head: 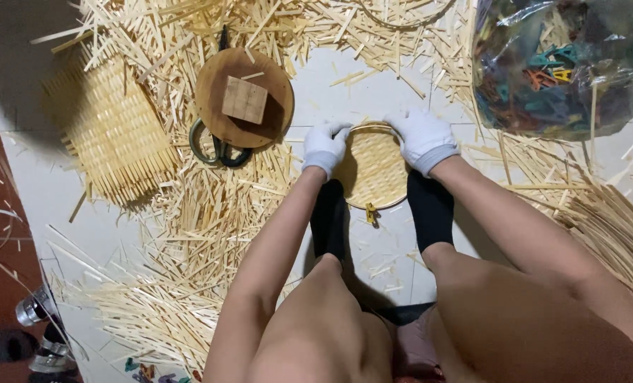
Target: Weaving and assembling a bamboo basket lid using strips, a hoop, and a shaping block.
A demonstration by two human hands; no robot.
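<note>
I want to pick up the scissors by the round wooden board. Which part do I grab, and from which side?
Take the scissors by their green handle loops, coming in from the near side, towards the person's feet. The loops stick out free below the round wooden board, while the blades run underneath it, with only a dark tip showing at its far edge. Bamboo strips lie loose around the loops, so expect to brush some aside.

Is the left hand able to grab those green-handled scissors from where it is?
Probably yes. The left hand grips the round woven bamboo tray, and the green-handled scissors lie just to its left, partly under a round wooden board. Only loose bamboo strips lie between.
</note>
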